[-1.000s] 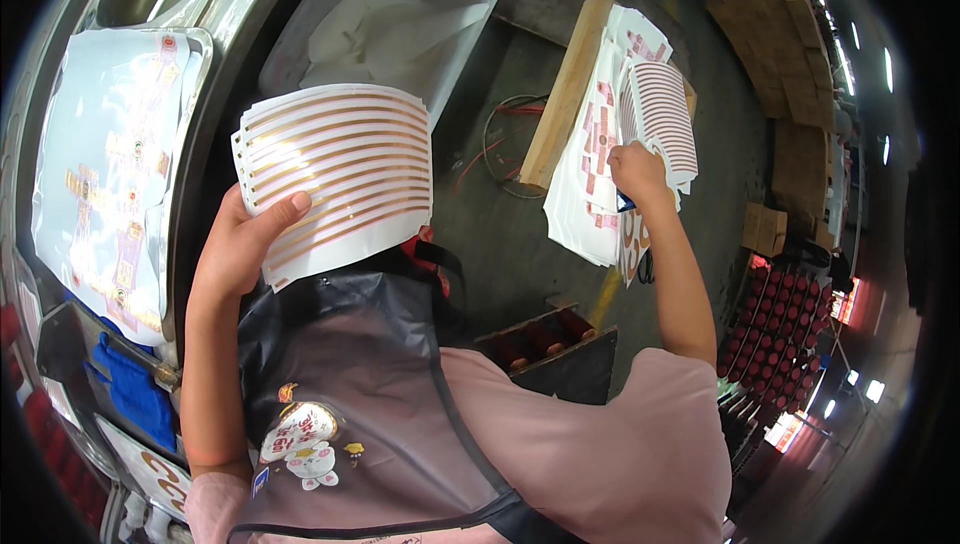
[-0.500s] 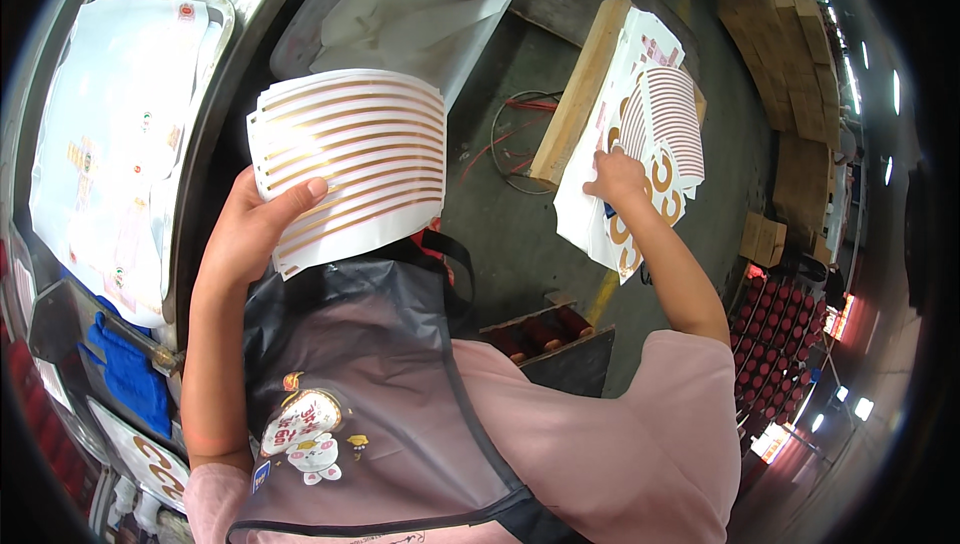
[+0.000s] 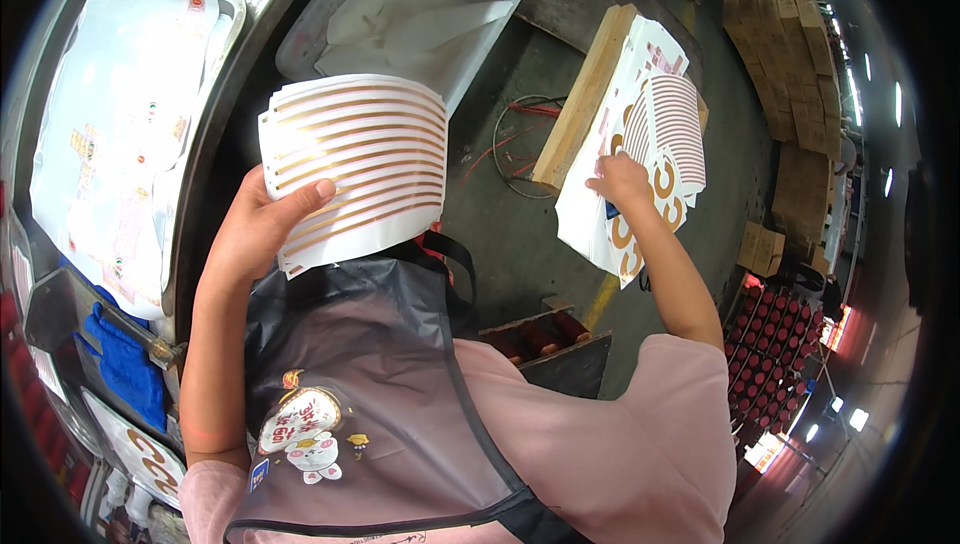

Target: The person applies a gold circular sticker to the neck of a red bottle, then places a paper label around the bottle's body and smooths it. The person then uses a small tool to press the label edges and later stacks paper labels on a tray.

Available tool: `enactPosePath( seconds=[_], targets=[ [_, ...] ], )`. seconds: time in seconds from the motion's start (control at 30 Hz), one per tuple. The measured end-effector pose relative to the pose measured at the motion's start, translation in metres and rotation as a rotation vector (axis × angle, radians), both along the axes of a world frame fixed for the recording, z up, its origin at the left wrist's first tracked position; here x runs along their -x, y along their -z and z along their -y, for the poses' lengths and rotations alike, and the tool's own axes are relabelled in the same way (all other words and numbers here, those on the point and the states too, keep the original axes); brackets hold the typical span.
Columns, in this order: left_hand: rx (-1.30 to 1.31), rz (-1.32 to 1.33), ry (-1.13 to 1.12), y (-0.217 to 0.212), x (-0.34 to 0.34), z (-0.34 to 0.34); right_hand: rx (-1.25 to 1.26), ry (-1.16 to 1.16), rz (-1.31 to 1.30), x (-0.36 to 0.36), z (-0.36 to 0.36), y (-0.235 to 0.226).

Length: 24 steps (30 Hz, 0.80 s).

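A fanned stack of curved white paper sheets with gold stripes (image 3: 365, 159) is gripped by my left hand (image 3: 265, 229), its thumb lying across the top sheet. The fingers beneath are hidden. On the right, my right hand (image 3: 624, 182) rests over a pile of white printed sheets (image 3: 585, 222) with brown letter-like shapes. Its fingers are bent; whatever is between them cannot be made out. Beside that hand lies another fan of striped sheets (image 3: 675, 114), on top of the pile. A small dark blue thing (image 3: 611, 210) shows just under the right hand.
A wooden beam (image 3: 585, 94) runs along the pile's left side. Ahead stands a translucent plastic bin (image 3: 500, 4) with pale sheets inside. A tray of large white sheets (image 3: 110, 144) is at left, above a blue glove (image 3: 125, 369). Stacked cardboard boxes (image 3: 785, 64) stand at right.
Both hands keep nearly the same places. The left hand's striped stack has shifted slightly right, and the view has moved a little.
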<state>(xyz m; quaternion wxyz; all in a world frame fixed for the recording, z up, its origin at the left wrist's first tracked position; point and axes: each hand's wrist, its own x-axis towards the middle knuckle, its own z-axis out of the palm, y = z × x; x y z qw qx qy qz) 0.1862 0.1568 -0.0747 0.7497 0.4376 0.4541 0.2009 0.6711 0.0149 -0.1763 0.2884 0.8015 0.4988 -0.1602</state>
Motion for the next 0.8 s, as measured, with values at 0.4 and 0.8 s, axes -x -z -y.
enactPosePath(
  seconds=[0.4, 0.8],
  targets=[
    [0.010, 0.002, 0.000, -0.003, 0.000, 0.000, 0.017, -0.048, -0.006, -0.001, -0.006, -0.003],
    [-0.019, -0.009, -0.008, -0.001, 0.005, 0.002, -0.163, -0.013, 0.092, 0.013, 0.009, 0.024]
  ],
)
